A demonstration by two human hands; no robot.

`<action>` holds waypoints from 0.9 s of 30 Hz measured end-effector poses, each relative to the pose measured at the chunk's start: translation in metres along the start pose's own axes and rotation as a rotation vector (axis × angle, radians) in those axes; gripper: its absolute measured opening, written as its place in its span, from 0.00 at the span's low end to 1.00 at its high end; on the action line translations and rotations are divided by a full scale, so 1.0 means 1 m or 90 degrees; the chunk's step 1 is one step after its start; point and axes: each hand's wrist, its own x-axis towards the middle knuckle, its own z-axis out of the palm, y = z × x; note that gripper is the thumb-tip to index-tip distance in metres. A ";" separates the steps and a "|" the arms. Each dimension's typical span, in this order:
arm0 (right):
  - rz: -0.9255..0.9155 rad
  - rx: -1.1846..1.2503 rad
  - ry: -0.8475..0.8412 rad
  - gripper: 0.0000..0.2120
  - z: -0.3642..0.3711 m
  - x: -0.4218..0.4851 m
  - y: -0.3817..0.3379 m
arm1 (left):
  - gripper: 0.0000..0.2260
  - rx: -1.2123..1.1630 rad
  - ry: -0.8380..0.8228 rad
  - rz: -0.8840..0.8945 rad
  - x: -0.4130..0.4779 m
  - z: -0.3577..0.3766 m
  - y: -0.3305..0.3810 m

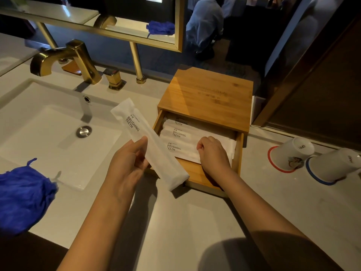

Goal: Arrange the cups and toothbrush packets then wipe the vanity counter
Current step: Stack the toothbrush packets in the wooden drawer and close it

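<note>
One toothbrush packet [148, 141] in hand, three in the drawer [238, 151]

Far left: blue cloth [23, 194] lies bunched at the near edge of the counter [195, 222], overlapping the near left corner of the sink [39, 133]. Gold tap [66, 59] stands behind the basin.

Centre: left hand [127, 163] holds the white toothbrush packet, thumb on top and fingers curled under its lower half. The packet is clear of the counter and slants up to the left over the sink's right rim. Its near end overlaps the drawer's front left corner. Print reads "BRUSHING TEETH".

Right of centre: wooden box [207, 94] sits on the counter with its drawer pulled out toward the camera. Three packets [179, 134] lie flat in it side by side, print up. Right hand [213, 151] rests on their right ends with fingers curled under. Cannot tell whether it grips a packet.

Far right: red-rimmed cup [291, 155] and blue-rimmed cup [332, 165] stand mouth down on the counter, just beside each other and well apart from the box.
</note>
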 end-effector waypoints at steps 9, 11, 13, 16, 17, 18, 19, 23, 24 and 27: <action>0.011 0.019 -0.044 0.08 -0.006 -0.007 -0.001 | 0.06 -0.017 -0.018 -0.006 -0.001 0.004 0.001; 0.025 0.027 -0.041 0.09 -0.004 -0.010 -0.001 | 0.06 -0.020 -0.027 -0.009 -0.001 0.005 0.001; 0.028 0.031 -0.024 0.09 -0.003 -0.012 -0.002 | 0.06 -0.022 -0.032 -0.009 0.000 0.006 0.000; 0.004 0.018 -0.030 0.11 -0.004 -0.015 -0.003 | 0.07 -0.026 -0.031 -0.011 0.001 0.004 -0.002; -0.009 0.006 -0.042 0.14 -0.005 -0.017 -0.003 | 0.07 -0.030 -0.032 -0.012 0.001 0.004 -0.003; -0.021 -0.007 -0.054 0.16 -0.006 -0.019 -0.003 | 0.07 -0.034 -0.031 -0.014 0.000 0.004 -0.003; -0.031 -0.016 -0.062 0.17 -0.006 -0.020 -0.003 | 0.07 -0.036 -0.029 -0.017 0.000 0.003 -0.004; -0.054 -0.041 -0.043 0.17 -0.007 -0.021 -0.004 | 0.07 -0.046 -0.018 -0.026 -0.002 0.003 -0.005; -0.057 -0.048 -0.033 0.17 -0.006 -0.020 -0.005 | 0.06 -0.045 -0.016 -0.026 -0.003 0.003 -0.005; -0.056 -0.059 -0.017 0.16 -0.006 -0.021 -0.005 | 0.07 -0.041 -0.013 -0.019 -0.003 0.002 -0.004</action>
